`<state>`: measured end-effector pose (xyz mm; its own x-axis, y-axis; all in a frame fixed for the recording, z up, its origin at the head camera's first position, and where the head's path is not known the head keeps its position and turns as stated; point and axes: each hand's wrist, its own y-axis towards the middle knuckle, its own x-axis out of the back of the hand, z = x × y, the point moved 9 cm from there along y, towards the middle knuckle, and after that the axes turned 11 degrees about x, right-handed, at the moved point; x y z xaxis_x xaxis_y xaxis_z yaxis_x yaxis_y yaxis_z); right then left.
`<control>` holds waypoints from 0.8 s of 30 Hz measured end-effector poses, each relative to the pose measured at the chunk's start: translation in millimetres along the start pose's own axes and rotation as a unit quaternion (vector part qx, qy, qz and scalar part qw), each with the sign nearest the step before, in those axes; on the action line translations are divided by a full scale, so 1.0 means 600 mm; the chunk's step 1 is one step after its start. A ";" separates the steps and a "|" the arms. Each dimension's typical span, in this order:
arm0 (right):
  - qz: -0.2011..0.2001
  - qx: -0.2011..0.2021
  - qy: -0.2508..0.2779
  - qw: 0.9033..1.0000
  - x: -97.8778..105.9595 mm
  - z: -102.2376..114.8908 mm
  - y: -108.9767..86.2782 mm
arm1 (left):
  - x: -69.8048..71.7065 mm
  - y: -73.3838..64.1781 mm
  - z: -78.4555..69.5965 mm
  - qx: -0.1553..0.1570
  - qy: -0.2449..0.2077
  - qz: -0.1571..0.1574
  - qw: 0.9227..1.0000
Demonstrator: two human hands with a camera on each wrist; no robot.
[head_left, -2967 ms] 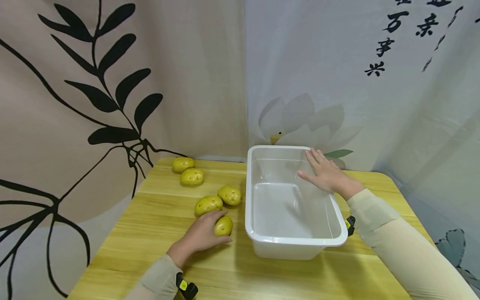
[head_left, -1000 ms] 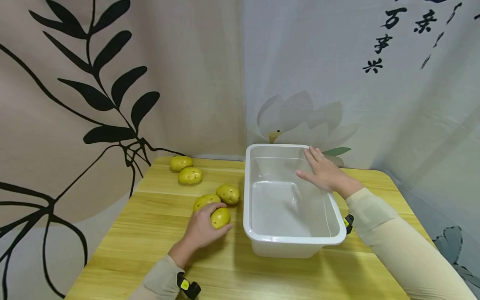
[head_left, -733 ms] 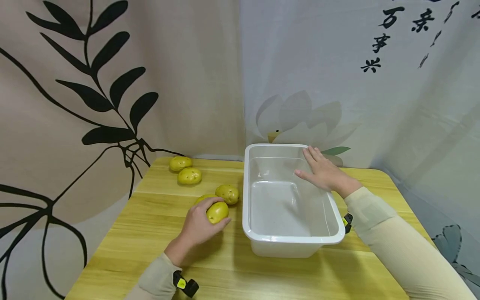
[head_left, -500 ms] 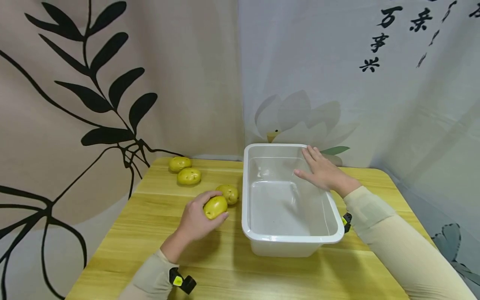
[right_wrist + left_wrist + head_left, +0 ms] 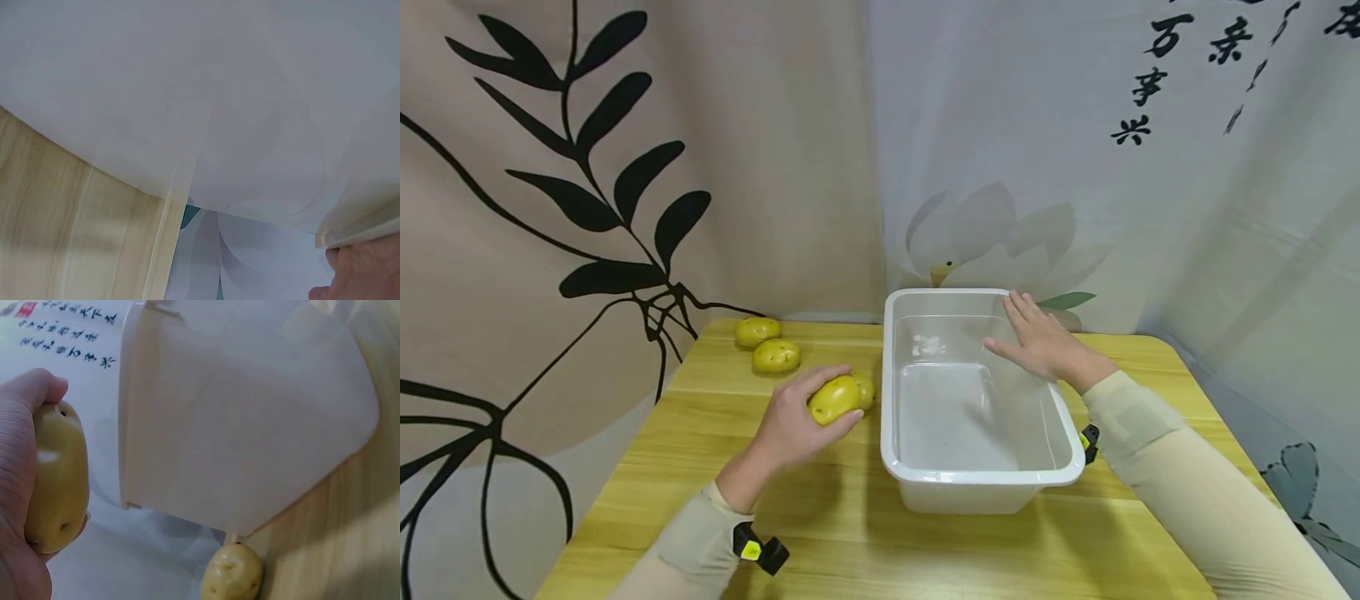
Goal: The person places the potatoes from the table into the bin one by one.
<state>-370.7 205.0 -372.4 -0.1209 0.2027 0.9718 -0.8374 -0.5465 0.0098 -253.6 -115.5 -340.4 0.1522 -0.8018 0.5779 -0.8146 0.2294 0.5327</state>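
My left hand (image 5: 793,417) grips a yellow potato (image 5: 832,401), thumb on the near side and fingers over the far side. The left wrist view shows that potato (image 5: 59,478) close against the palm, raised off the table. Just behind it, another potato (image 5: 866,389) sits by the white plastic tub (image 5: 891,467). The tub stands in the middle of the table with nothing in it. My right hand (image 5: 1041,342) rests on the tub's right rim, fingers straight toward the far corner and thumb over the inside. In the right wrist view, its fingers (image 5: 369,272) show at the rim.
Two more potatoes, one at the back edge (image 5: 757,332) and one just in front of it (image 5: 777,356), lie on the far left of the wooden table (image 5: 820,550). A printed curtain (image 5: 790,167) hangs right behind the table.
My left hand has taken hold of the nearest potato, lifted it and moved it away from me. A potato seen beside it before is now hidden. The right hand stays on the rim.
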 end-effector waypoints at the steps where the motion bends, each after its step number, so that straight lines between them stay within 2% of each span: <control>1: 0.001 -0.002 -0.001 1.000 -0.001 0.000 0.000 | 0.001 0.003 -0.003 -0.002 -0.001 0.001 1.000; 10: 0.006 -0.015 -0.002 1.000 -0.004 -0.006 0.000 | -0.012 0.034 -0.031 -0.023 0.009 0.044 0.999; 18: 0.002 -0.007 -0.010 1.000 0.000 -0.002 0.000 | -0.037 0.072 -0.064 -0.030 0.040 0.096 0.994; 24: 0.021 -0.001 -0.008 1.000 0.006 0.001 0.003 | -0.062 0.099 -0.092 -0.065 0.062 0.130 0.987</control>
<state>-372.2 204.4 -368.7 -0.1479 0.1658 0.9750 -0.8324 -0.5533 -0.0322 -276.7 -41.6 -296.4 0.0207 -0.6352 0.7721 -0.7580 0.4936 0.4264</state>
